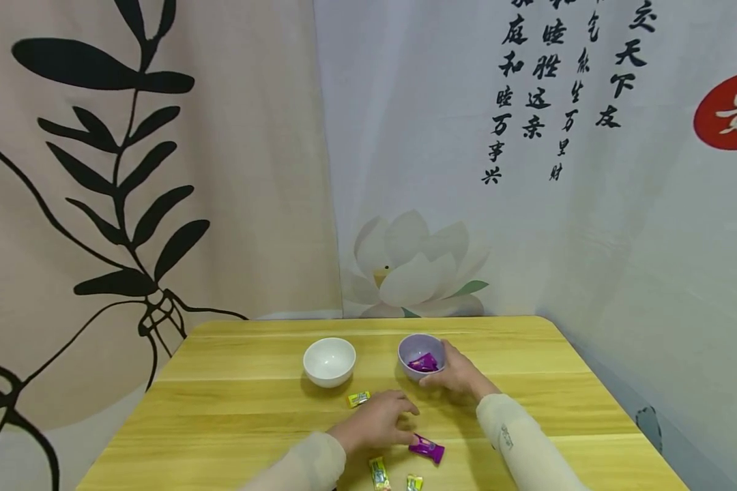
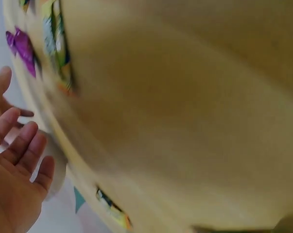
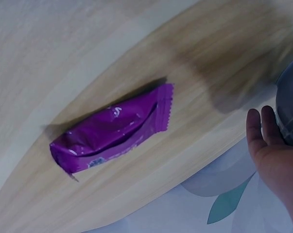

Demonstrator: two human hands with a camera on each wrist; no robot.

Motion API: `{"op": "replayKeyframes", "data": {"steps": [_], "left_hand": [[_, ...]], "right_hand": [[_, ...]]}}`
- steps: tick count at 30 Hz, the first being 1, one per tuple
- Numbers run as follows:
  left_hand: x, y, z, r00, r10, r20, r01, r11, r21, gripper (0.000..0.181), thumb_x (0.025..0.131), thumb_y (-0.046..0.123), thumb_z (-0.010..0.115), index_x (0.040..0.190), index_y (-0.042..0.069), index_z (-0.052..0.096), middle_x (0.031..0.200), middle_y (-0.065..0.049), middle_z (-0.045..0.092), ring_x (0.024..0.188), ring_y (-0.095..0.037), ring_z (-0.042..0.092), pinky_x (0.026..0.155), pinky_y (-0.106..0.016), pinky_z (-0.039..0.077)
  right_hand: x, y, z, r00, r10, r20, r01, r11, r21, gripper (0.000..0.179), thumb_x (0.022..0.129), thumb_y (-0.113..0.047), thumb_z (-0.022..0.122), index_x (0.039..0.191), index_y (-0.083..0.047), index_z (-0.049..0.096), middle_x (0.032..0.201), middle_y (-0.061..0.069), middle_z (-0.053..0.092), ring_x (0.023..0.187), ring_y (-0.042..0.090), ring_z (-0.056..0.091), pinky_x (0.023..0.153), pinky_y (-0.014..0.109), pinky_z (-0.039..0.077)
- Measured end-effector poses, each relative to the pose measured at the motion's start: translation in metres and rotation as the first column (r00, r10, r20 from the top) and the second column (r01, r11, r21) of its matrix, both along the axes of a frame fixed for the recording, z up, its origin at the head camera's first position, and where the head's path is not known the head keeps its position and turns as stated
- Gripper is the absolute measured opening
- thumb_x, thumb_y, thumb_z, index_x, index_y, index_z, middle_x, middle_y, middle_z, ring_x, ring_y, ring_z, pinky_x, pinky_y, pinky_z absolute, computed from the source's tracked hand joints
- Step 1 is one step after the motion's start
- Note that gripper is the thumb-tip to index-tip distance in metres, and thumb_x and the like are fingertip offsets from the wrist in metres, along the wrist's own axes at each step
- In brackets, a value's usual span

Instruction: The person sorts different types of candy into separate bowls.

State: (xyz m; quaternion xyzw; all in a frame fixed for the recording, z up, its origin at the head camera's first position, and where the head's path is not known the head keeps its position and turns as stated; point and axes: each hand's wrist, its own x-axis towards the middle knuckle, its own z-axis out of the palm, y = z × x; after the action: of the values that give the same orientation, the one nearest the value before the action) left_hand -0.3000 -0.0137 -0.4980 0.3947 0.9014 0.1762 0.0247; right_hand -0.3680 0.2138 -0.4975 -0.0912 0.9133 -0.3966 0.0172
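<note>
A purple bowl (image 1: 403,354) with purple wrapped candy (image 1: 424,363) inside stands toward the back of the table. My right hand (image 1: 463,375) holds it from the right side, thumb at the front and fingers round toward the far rim. In the right wrist view, fingertips meet the bowl's outer wall (image 3: 291,102). My left hand (image 1: 377,419) hovers over the table with fingers loosely bent and nothing in them. Just beside its thumb lies a loose purple candy (image 1: 428,449), seen large in the right wrist view as a crimped purple wrapper (image 3: 112,128).
Left of the purple bowl is a white bowl (image 1: 329,361). One yellow-green candy (image 1: 359,399) lies in front of it. Two more, a longer yellow-green candy (image 1: 379,473) and a small one (image 1: 414,483), lie near the front. A printed curtain (image 1: 270,170) hangs behind the table.
</note>
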Motion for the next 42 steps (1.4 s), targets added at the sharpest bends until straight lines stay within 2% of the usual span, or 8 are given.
{"op": "replayKeyframes", "data": {"steps": [7,11,24,28,37,42], "left_hand": [[0.005,0.003,-0.014,0.995,-0.085,-0.046,0.085,0.996,-0.012,0.047,0.082,0.048,0.079,0.117,0.018,0.071,0.108,0.010,0.063,0.102,-0.005,0.056,0.093,-0.024,0.045],[0.005,0.003,-0.019,0.993,-0.107,-0.042,0.106,0.994,-0.035,0.047,0.081,0.049,0.079,0.117,0.019,0.071,0.109,0.011,0.061,0.103,-0.004,0.054,0.092,-0.023,0.044],[0.005,0.005,-0.020,0.987,-0.141,-0.075,0.137,0.989,-0.053,0.035,0.082,0.045,0.080,0.109,0.024,0.075,0.102,0.013,0.055,0.097,-0.001,0.048,0.086,-0.017,0.040],[0.005,0.006,-0.022,0.987,-0.143,-0.077,0.139,0.989,-0.053,0.030,0.083,0.044,0.079,0.106,0.026,0.076,0.102,0.014,0.054,0.096,0.000,0.047,0.085,-0.016,0.040],[0.005,0.005,-0.022,0.993,-0.102,-0.065,0.098,0.993,-0.071,0.027,0.083,0.045,0.079,0.102,0.026,0.075,0.103,0.014,0.056,0.097,-0.002,0.049,0.084,-0.020,0.042],[0.004,0.002,-0.016,0.991,-0.106,-0.087,0.102,0.994,-0.045,0.027,0.082,0.044,0.079,0.099,0.023,0.075,0.099,0.014,0.056,0.093,-0.001,0.049,0.083,-0.018,0.043]], "right_hand": [[-0.001,0.001,-0.002,1.000,-0.014,0.024,0.013,1.000,0.012,0.113,0.069,-0.032,0.092,0.152,0.004,0.025,0.143,0.024,0.046,0.130,0.043,0.045,0.108,0.059,0.033],[-0.001,-0.001,-0.002,1.000,-0.009,0.020,0.009,1.000,0.013,0.112,0.069,-0.033,0.092,0.151,0.004,0.026,0.142,0.024,0.047,0.129,0.043,0.046,0.107,0.060,0.034],[0.000,-0.002,-0.001,1.000,-0.008,0.019,0.008,1.000,0.002,0.109,0.070,-0.030,0.092,0.151,0.004,0.027,0.141,0.023,0.048,0.128,0.043,0.047,0.107,0.060,0.034],[0.000,-0.002,-0.001,1.000,-0.011,0.023,0.011,1.000,0.011,0.111,0.069,-0.033,0.092,0.151,0.003,0.027,0.141,0.023,0.048,0.128,0.043,0.047,0.107,0.060,0.034],[0.001,-0.002,0.000,0.999,-0.020,0.038,0.019,1.000,0.020,0.109,0.071,-0.033,0.091,0.152,0.001,0.027,0.142,0.022,0.048,0.129,0.042,0.046,0.108,0.060,0.034],[0.001,-0.002,-0.001,1.000,-0.016,0.026,0.016,1.000,0.020,0.108,0.070,-0.032,0.092,0.150,0.002,0.028,0.140,0.022,0.049,0.128,0.042,0.047,0.107,0.060,0.034]]}}
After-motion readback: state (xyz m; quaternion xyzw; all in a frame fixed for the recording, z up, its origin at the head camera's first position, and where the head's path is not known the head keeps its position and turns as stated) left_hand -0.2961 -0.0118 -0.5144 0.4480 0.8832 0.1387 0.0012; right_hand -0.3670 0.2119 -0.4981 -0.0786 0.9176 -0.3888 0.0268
